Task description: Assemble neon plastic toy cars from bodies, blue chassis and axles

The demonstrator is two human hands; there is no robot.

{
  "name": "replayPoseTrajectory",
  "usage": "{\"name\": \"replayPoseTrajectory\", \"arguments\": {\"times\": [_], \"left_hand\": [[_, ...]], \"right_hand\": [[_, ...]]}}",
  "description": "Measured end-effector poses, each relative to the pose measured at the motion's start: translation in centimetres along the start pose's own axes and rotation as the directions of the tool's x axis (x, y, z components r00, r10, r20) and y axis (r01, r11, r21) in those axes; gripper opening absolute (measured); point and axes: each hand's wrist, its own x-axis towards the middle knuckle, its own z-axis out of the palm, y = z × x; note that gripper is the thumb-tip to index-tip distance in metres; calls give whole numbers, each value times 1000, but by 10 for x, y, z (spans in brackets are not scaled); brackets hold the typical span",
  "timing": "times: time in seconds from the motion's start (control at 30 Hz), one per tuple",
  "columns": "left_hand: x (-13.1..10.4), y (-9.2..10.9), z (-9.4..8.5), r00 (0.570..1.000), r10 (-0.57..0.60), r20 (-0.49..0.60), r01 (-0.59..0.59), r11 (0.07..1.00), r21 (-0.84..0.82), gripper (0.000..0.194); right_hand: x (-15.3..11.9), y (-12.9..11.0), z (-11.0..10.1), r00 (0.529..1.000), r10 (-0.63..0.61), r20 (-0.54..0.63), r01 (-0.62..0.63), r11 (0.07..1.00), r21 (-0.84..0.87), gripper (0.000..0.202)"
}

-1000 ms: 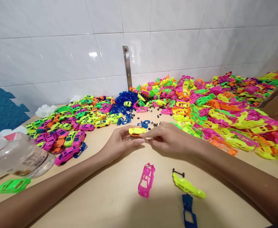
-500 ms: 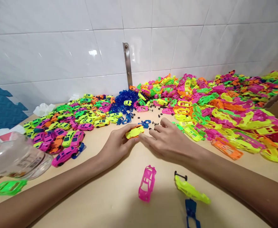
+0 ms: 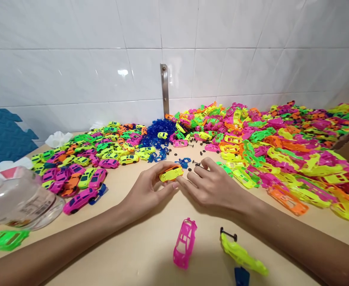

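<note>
My left hand point(image 3: 149, 184) is closed around a small yellow toy car point(image 3: 170, 174) with some orange on it, held just above the tabletop. Beside it, my right hand point(image 3: 211, 182) is palm down, its fingers bent and apart; one fingertip reaches the toy car's right end. Just past those fingers are a black wheel axle point(image 3: 196, 163) and a loose black wheel point(image 3: 189, 169). A blue plastic piece point(image 3: 184, 162) lies behind the toy car. Nearer to me are a pink car shell point(image 3: 184, 243) and a yellow car shell point(image 3: 242, 254) with a black axle point(image 3: 228, 234) at its tip.
Assembled toy cars point(image 3: 85, 163) crowd the left, and a big heap of car shells point(image 3: 269, 151) fills the right. Between them is a pile of blue parts point(image 3: 156, 133). A clear bottle point(image 3: 22, 198) lies at left by a green shell point(image 3: 6, 240). A tiled wall point(image 3: 97, 75) stands behind.
The view has tilted slightly, so everything sits lower in the picture. Both hands keep nearly the same place, and the toy car remains in my left hand.
</note>
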Motion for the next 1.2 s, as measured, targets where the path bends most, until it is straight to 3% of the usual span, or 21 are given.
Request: {"name": "replayPoseTrajectory", "arguments": {"times": [0.23,0.37,0.43,0.53,0.93,1.07,1.2], "left_hand": [[1,2,-1,998,-15,66,5,988,156,34],[2,2,-4,982,183,45,-184,881,435,35],[0,2,-5,962,260,85,-268,833,484,34],[-2,2,-5,954,266,136,-298,822,486,29],[1,22,-1,995,61,84,-87,930,356,15],[3,22,-2,991,-101,86,87,984,152,17],[5,15,-4,981,-155,118,160,987,-30,25]], "right_hand": [[0,-2,0,999,16,41,-17,999,38,16],[1,-2,0,998,-3,59,1,999,48,18],[1,-3,1,999,-20,42,18,999,50,19],[0,-5,4,999,-42,-16,43,998,49,18],[-4,-10,5,976,-109,-187,118,992,36,18],[-4,-6,7,970,-59,-235,94,985,141,15],[-4,1,7,960,-118,-253,158,976,147,13]]}}
